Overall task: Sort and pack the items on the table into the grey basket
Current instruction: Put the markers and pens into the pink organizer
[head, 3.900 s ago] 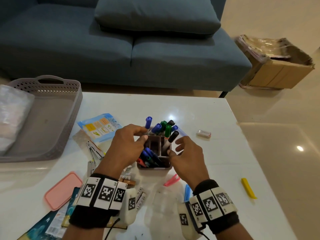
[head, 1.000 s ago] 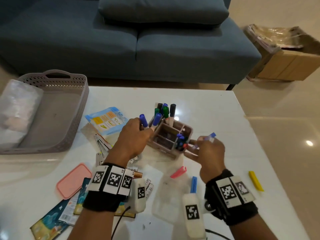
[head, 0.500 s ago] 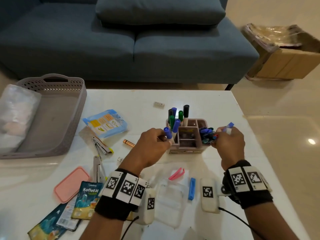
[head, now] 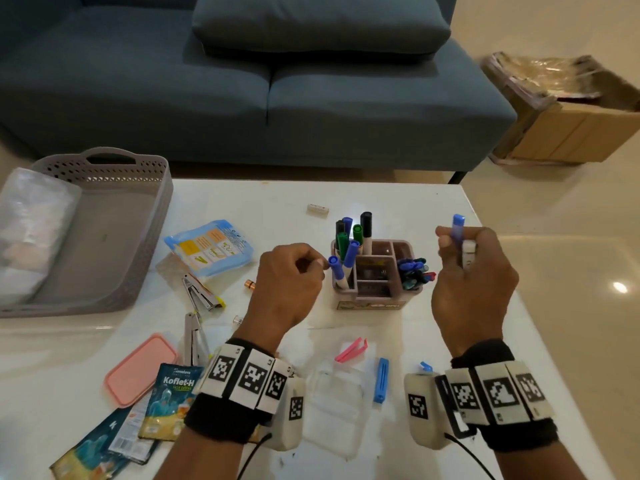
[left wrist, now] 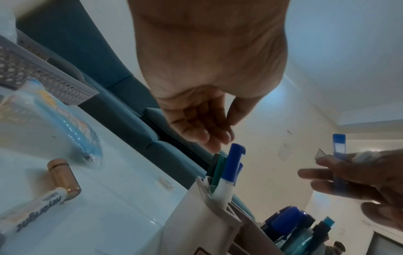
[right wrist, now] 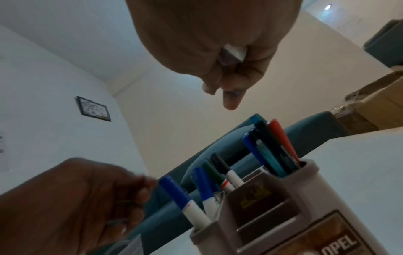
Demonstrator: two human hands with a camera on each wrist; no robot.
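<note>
Sorting pens, I grip a blue-capped pen (head: 458,230) in my right hand (head: 472,282) beside the desk organizer (head: 377,299), left hand (head: 287,285) loosely curled and empty, grey basket (head: 138,271) waiting far left; next, slot it in

Dim indoor light, ceiling-lamp glare on the glossy table (head: 398,202) and floor; wrist views bluish, soft and edge-warped
</note>
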